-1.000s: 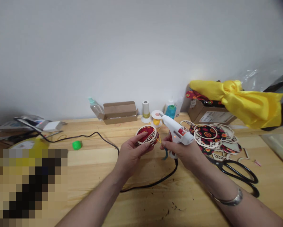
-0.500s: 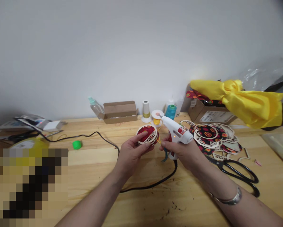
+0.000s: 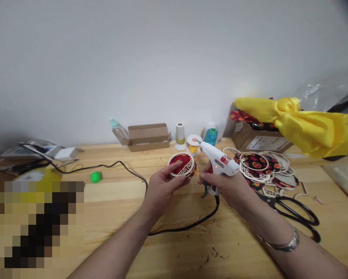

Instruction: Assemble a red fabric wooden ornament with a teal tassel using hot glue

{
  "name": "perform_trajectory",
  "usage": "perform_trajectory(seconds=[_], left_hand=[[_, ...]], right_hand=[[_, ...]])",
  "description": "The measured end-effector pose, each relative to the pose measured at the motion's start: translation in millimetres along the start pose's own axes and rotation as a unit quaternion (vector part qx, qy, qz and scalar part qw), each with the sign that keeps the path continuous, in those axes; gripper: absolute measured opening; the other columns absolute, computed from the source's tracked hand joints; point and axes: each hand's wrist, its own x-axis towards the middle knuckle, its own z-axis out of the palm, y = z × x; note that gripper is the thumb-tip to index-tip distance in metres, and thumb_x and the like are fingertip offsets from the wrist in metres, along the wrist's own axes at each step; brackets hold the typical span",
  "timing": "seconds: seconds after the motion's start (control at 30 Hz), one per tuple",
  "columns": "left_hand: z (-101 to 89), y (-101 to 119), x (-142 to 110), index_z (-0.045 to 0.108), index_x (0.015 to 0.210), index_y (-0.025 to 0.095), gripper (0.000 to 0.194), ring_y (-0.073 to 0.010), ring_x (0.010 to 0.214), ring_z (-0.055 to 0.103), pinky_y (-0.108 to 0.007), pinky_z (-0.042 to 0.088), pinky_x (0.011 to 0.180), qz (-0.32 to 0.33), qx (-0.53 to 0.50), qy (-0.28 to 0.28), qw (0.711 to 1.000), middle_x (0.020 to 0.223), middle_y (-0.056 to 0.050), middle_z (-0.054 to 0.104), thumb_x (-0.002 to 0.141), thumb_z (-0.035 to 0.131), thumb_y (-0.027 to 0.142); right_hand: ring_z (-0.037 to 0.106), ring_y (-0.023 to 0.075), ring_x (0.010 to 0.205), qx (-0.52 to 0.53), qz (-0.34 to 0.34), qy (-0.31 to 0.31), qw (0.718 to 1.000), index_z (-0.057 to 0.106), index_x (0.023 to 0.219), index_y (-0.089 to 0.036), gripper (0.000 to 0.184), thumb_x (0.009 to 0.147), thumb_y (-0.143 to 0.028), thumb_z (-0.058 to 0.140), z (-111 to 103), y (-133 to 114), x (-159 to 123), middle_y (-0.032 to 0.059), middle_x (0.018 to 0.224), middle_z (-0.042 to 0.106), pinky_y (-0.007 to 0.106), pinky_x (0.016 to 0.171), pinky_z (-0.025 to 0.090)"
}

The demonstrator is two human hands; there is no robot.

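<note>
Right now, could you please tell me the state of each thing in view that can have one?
Glue gun: held, orange light lit
Round framed piece: held, patterned face up
Left hand: closed on the round framed piece
Right hand: closed around the glue gun
Small cardboard box: open
Clear bottle: tilted, top on
Teal thread cone: upright
Yellow cloth: knotted
Scissors: lying down, blades mostly hidden

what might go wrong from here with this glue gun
The white plastic glue gun shows a lit orange light, so its grey tip may be hot and could burn the left hand. Its black power cord passes beneath the left forearm and might snag. The thin yellow cord by the right hand could tangle.
</note>
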Motion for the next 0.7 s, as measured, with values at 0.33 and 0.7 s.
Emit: perform_trajectory(seconds=[0.33,0.7], left_hand=[[-1.5,-1.8,0.0,0.068,0.103,0.014,0.042,-0.0194,0.086,0.068,-0.032,0.057,0.08,0.01,0.027,-0.003,1.0,0.098,-0.009,0.073,0.062,0.079,0.015],[-1.4,-1.2,-0.5,0.067,0.105,0.013,0.043,-0.0187,0.084,0.069,-0.032,0.057,0.08,0.008,0.03,-0.021,0.999,0.096,-0.009,0.074,0.063,0.078,0.013]], right_hand=[[0.05,0.0102,0.047,0.026,-0.002,-0.029,0.999,0.055,0.062,-0.017,0.012,0.062,-0.019,0.066,1.0,0.7,-1.0,-0.0006,0.055,0.06,0.024,0.044,0.035],[0.053,0.0095,0.046,0.1,0.042,-0.09,0.99,0.054,0.061,-0.016,0.017,0.06,-0.019,0.07,-0.8,-0.6,-1.5,-0.0013,0.053,0.061,0.022,0.045,0.037]])
